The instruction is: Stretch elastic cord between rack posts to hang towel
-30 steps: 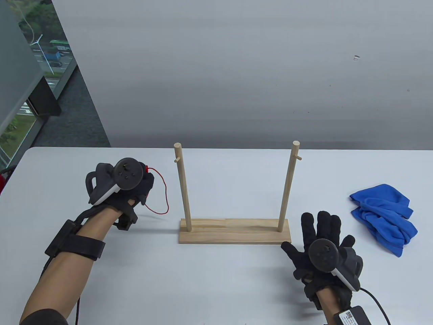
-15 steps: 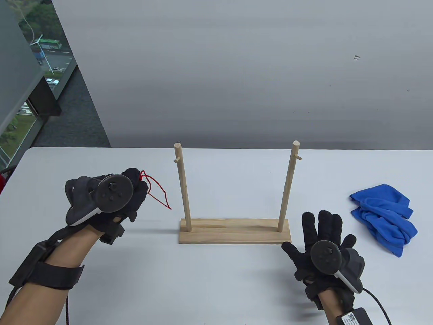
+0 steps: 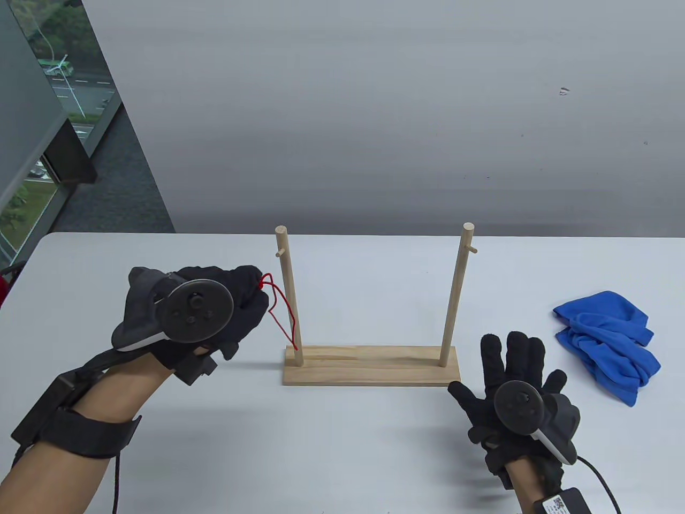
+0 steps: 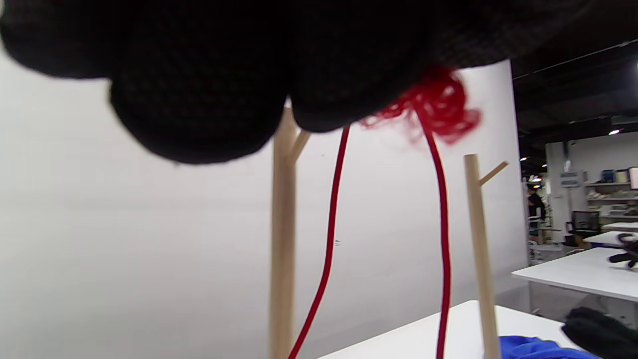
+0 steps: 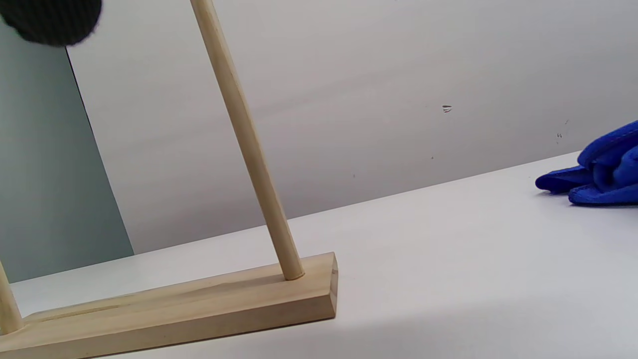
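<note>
A wooden rack (image 3: 369,365) stands mid-table with a left post (image 3: 289,300) and a right post (image 3: 455,297), each with a small peg near its top. My left hand (image 3: 251,297) is raised just left of the left post and pinches the knotted end of a red elastic cord (image 3: 281,310), whose loop hangs down beside that post. In the left wrist view the cord (image 4: 329,239) drops from my fingers (image 4: 199,99) in two strands before both posts. My right hand (image 3: 508,369) lies flat with fingers spread, empty, by the rack's right end. A crumpled blue towel (image 3: 607,342) lies at the right.
The white table ends at a grey wall behind the rack. A window and dark floor lie beyond the table's left edge. In the right wrist view the rack's base (image 5: 199,304) and right post (image 5: 249,144) are close, with the towel (image 5: 603,169) at the far right.
My left hand lifted the red cord off the table and carried it right, up to the left post. My right hand stayed flat in place.
</note>
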{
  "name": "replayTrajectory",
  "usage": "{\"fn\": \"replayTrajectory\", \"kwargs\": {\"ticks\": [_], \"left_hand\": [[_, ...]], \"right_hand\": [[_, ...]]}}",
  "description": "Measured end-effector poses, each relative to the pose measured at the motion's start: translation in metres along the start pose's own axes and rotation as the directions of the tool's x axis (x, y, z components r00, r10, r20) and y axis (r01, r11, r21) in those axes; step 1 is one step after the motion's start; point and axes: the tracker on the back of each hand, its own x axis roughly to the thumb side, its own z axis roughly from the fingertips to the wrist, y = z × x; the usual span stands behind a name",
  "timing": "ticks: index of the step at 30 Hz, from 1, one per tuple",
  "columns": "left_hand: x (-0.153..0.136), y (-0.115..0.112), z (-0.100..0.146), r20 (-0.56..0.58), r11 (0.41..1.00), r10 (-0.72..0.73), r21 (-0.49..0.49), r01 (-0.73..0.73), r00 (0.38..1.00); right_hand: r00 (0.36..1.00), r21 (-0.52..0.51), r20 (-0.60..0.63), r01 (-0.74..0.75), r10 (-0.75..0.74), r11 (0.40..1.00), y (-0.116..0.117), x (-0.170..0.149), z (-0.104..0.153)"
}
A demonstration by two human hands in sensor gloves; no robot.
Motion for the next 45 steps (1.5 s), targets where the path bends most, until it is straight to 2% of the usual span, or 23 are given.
{"fn": "replayTrajectory", "kwargs": {"ticks": [11, 19, 35, 45], "left_hand": [[0.017, 0.019, -0.049, 0.043, 1.0, -0.016, 0.005, 0.016, 0.999], [0.002, 0.019, -0.074, -0.019, 0.999, -0.032, -0.025, 0.031, 0.999], [-0.033, 0.003, -0.067, -0.104, 0.997, -0.022, -0.076, 0.014, 0.994], [-0.053, -0.013, -0.059, -0.165, 0.988, 0.113, -0.081, -0.128, 0.98]], "right_hand": [[1.0, -0.009, -0.007, 0.006, -0.006, 1.0, -0.003, -0.003, 0.001], [1.0, -0.016, -0.014, 0.013, -0.013, 1.0, -0.006, -0.007, 0.001], [1.0, -0.004, -0.022, 0.012, -0.012, 1.0, -0.006, -0.007, 0.001], [1.0, 0.002, -0.022, 0.012, -0.012, 1.0, -0.005, -0.007, 0.001]]}}
